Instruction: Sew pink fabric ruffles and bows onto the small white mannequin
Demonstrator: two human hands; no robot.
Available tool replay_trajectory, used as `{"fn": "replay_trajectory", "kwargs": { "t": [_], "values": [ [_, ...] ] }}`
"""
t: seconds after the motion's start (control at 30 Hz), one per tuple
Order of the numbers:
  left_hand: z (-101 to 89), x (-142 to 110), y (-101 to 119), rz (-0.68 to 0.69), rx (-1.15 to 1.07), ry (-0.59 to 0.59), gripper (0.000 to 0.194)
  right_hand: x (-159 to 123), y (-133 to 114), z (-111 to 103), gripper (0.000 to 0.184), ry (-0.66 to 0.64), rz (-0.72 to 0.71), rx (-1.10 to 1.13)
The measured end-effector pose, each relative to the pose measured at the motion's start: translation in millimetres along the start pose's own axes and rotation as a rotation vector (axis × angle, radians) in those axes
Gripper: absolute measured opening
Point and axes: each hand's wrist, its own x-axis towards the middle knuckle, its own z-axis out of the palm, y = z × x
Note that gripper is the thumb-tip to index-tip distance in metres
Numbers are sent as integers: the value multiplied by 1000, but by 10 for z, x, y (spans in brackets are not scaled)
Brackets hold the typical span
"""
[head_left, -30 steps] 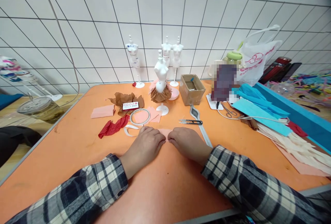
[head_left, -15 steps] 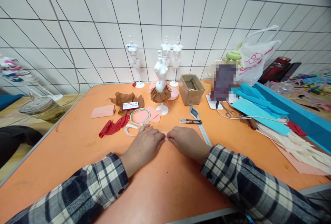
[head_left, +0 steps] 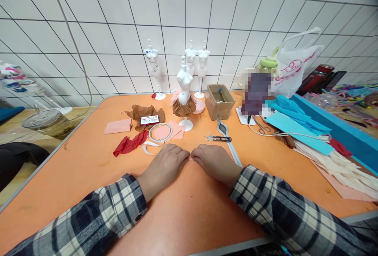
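My left hand [head_left: 170,164] and my right hand [head_left: 215,163] meet fingertip to fingertip on the orange table. Both are closed, pinching a small pink piece of crepe paper [head_left: 190,158]; most of it is hidden under the fingers. Just beyond the left hand lie a tape roll [head_left: 151,134] with a loose white strip [head_left: 147,149] and a pink sheet [head_left: 178,132]. Thread snips [head_left: 226,139] rest beyond the right hand, across a grey strap-like tool [head_left: 232,148]. Straight ahead stands a white mini mannequin [head_left: 184,80] wearing a ruffled brown skirt [head_left: 184,108].
Red crepe [head_left: 130,144], brown crumpled paper [head_left: 138,112] and a small labelled box [head_left: 149,120] lie left. More mannequins [head_left: 153,65] stand by the tiled wall. A cardboard box [head_left: 219,108], scissors [head_left: 262,128], a cable and blue paper [head_left: 301,132] occupy the right.
Both hands stay nearly in place. Their fingertips have drawn slightly closer over the pink piece, so less of it shows now.
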Motion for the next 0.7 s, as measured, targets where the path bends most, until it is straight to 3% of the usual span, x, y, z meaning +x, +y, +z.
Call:
{"fn": "replay_trajectory", "kwargs": {
  "t": [0.47,0.7],
  "values": [
    [-8,21,-5,19,28,33,19,12,-19,-35,24,-13,43,20],
    [-55,-18,76,28,46,127,20,13,-37,-57,24,1,-41,-76]
  ]
}}
